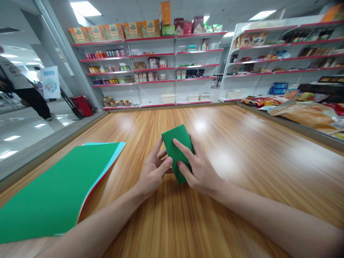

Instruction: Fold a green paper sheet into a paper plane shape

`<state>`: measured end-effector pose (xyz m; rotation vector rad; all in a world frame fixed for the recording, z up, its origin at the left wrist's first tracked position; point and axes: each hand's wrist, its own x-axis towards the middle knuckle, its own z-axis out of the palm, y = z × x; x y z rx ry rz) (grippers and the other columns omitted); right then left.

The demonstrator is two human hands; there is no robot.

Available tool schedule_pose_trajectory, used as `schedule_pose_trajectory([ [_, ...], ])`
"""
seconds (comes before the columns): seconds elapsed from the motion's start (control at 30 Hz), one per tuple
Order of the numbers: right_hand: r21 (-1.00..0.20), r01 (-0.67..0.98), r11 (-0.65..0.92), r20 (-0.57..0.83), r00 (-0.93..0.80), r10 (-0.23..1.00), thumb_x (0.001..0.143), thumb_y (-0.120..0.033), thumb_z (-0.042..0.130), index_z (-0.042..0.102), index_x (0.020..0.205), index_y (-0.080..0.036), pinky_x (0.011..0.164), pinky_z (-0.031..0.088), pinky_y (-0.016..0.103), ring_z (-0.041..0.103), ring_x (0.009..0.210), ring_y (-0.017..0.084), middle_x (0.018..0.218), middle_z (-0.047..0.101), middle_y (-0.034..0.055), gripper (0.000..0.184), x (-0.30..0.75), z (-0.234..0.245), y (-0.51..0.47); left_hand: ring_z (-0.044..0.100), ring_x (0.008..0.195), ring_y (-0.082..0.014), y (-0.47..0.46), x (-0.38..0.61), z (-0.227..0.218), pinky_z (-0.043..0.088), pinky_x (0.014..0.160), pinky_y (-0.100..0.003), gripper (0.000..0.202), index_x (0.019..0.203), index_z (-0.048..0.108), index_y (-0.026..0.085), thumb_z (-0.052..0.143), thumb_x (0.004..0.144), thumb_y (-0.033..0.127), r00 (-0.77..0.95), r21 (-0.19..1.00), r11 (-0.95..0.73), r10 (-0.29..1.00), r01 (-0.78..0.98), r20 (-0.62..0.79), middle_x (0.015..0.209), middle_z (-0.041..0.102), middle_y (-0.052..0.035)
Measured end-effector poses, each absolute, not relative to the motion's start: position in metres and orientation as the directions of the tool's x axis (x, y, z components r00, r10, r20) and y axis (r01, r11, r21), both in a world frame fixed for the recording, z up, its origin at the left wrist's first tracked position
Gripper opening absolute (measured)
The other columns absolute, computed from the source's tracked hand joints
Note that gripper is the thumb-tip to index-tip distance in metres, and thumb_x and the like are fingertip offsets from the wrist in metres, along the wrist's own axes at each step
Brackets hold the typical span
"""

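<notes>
A small folded piece of green paper (176,141) is held up over the middle of the wooden table, tilted, between both hands. My left hand (154,168) grips its left edge, the thumb at the front and the other fingers partly hidden behind it. From the right, my right hand (200,166) holds it too, with index finger and thumb lying on the front face and the remaining fingers around the right edge. On the table to the left lies a stack of large coloured sheets (61,182), green on top, with light blue and red edges showing underneath.
The wooden table (242,150) has a raised rim. Packaged snacks (309,111) are heaped beyond its right side. Stocked shelves (153,68) stand behind it. At far left a person (24,86) stands near a red box on a hand truck (82,105).
</notes>
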<state>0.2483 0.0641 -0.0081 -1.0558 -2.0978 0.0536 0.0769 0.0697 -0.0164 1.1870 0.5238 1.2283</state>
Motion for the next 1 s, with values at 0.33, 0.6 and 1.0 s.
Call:
schedule_pose_trajectory([
  [0.33,-0.266,0.648,0.714,0.263,-0.663,0.701,0.094,-0.042,0.043,0.040,0.144,-0.022,0.113,0.020,0.055,0.010,0.143,0.035,0.157,0.016,0.0120,0.054,0.272,0.005,0.087,0.067,0.071,-0.0193,0.087,0.076,-0.020,0.055,0.058,-0.030,0.062,0.135,0.044,0.020,0.063,0.077,0.016,0.358,0.976,0.159,0.929,-0.150,-0.096,0.094,0.070,-0.0084],
  [0.6,-0.259,0.680,0.686,0.214,-0.653,0.727,0.097,-0.037,0.035,0.043,0.142,-0.020,0.115,0.018,0.054,0.019,0.142,0.030,0.153,0.030,0.0108,0.049,0.268,-0.007,0.093,0.058,0.108,-0.0301,0.100,0.047,-0.019,0.045,0.096,-0.046,0.031,0.105,0.070,0.013,0.056,0.079,0.022,0.366,0.413,-0.464,0.882,0.784,0.296,0.113,0.062,-0.0164],
  [1.0,-0.217,0.737,0.640,0.143,-0.624,0.768,0.094,-0.037,0.041,0.047,0.139,-0.017,0.114,0.018,0.056,0.011,0.143,0.037,0.151,0.030,0.0164,0.049,0.268,-0.012,0.088,0.035,0.135,-0.0342,0.101,0.034,-0.014,0.030,0.109,-0.052,0.069,0.135,0.049,0.016,0.061,0.079,0.053,0.665,0.281,-0.670,0.736,0.687,0.131,0.146,0.041,-0.0159],
])
